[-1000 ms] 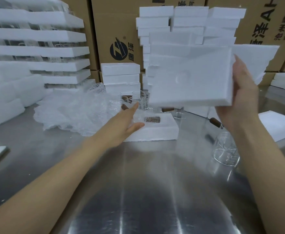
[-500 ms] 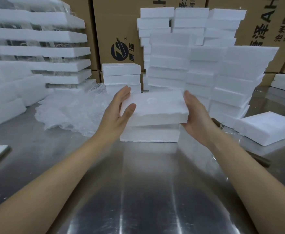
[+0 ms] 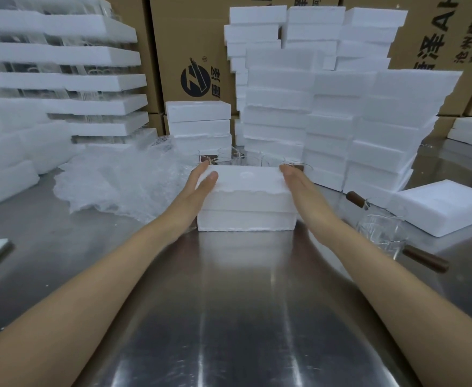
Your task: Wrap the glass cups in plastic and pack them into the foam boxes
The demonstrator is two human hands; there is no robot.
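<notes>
The foam box (image 3: 246, 220) sits mid-frame on the steel table (image 3: 243, 303) with its lid (image 3: 257, 181) on, so its contents are hidden. The left hand (image 3: 201, 181) and right hand (image 3: 296, 182) press flat against the lid's ends, fingers straight, left thumb lying on top. Behind the box only the rims of glass cups (image 3: 226, 157) show. Another cup (image 3: 380, 233) at the right is blurred, probably on its side. Crumpled plastic (image 3: 117, 185) lies to the left. Cartons (image 3: 173, 37) along the top carry a round black logo, cropped Chinese characters and "AH".
</notes>
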